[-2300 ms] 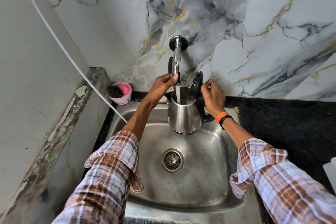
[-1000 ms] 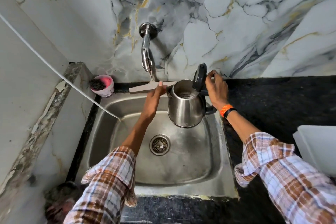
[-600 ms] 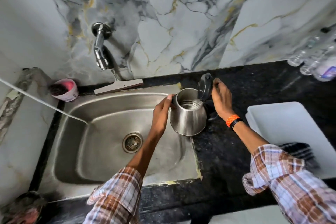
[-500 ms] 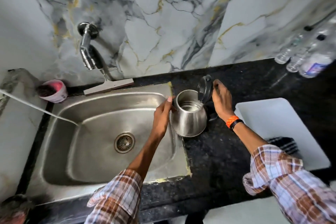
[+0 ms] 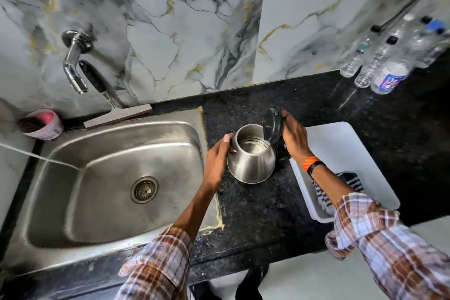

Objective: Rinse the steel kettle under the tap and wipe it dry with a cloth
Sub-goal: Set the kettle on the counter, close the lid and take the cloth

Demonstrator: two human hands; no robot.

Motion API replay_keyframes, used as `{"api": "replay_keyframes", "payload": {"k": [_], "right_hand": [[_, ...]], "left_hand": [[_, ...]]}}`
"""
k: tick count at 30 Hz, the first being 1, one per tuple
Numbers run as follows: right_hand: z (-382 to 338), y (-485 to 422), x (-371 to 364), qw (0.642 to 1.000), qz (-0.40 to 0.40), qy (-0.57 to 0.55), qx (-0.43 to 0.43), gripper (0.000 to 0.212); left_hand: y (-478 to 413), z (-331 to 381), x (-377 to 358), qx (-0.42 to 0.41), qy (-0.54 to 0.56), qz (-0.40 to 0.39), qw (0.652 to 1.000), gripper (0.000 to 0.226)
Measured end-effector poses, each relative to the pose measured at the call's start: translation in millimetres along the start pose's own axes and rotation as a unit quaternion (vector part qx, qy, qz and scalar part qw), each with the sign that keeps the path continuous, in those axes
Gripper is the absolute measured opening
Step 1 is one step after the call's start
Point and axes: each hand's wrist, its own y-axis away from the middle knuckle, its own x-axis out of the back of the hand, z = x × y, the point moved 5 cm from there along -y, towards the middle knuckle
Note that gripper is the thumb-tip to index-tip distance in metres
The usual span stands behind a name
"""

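Note:
The steel kettle (image 5: 252,163) stands upright over the black counter (image 5: 255,204), just right of the sink, its black lid (image 5: 272,126) flipped open. Whether its base touches the counter I cannot tell. My left hand (image 5: 216,159) presses flat against the kettle's left side by the spout. My right hand (image 5: 293,137) grips the handle side behind the lid. A striped dark cloth (image 5: 350,181) lies in the white tray (image 5: 341,143), partly hidden by my right forearm. The tap (image 5: 73,66) on the marble wall runs no water.
The steel sink (image 5: 109,178) with its drain is at the left. A squeegee (image 5: 117,117) leans behind it, and a pink tub (image 5: 41,124) sits at the far left corner. Several clear plastic bottles (image 5: 387,66) stand at the back right.
The water has stopped. Both hands have carried the kettle rightward, out from under the tap and over the sink's edge to the counter beside the white tray.

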Motion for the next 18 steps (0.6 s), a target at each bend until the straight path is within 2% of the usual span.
{"api": "replay_keyframes", "payload": {"k": [2, 4, 6, 11, 15, 18], "right_hand": [[-3.2, -0.7, 0.5, 0.998, -0.034, 0.039, 0.027, 0.069], [-5.2, -3.6, -4.0, 0.992, -0.083, 0.087, 0.037, 0.060], [-5.3, -7.0, -6.5, 0.985, -0.117, 0.118, 0.041, 0.052], [-14.2, -9.4, -16.5, 0.964, -0.150, 0.207, 0.073, 0.051], [-20.5, -8.3, -19.6, 0.957, -0.161, 0.227, 0.080, 0.052], [-21.1, -6.6, -21.7, 0.950, -0.172, 0.247, 0.076, 0.055]], "left_hand": [[3.9, 4.8, -2.9, 0.002, -0.017, 0.001, 1.000, 0.067], [6.3, 8.2, -3.9, 0.002, -0.032, -0.007, 0.999, 0.041], [7.5, 10.2, -4.8, -0.003, -0.030, -0.009, 1.000, 0.033], [7.2, 11.5, -3.5, 0.001, -0.037, -0.014, 0.999, 0.036], [5.2, 11.2, -0.8, -0.005, -0.055, -0.029, 0.998, 0.061], [6.5, 15.6, -3.2, -0.023, -0.105, -0.027, 0.994, 0.054]]}}
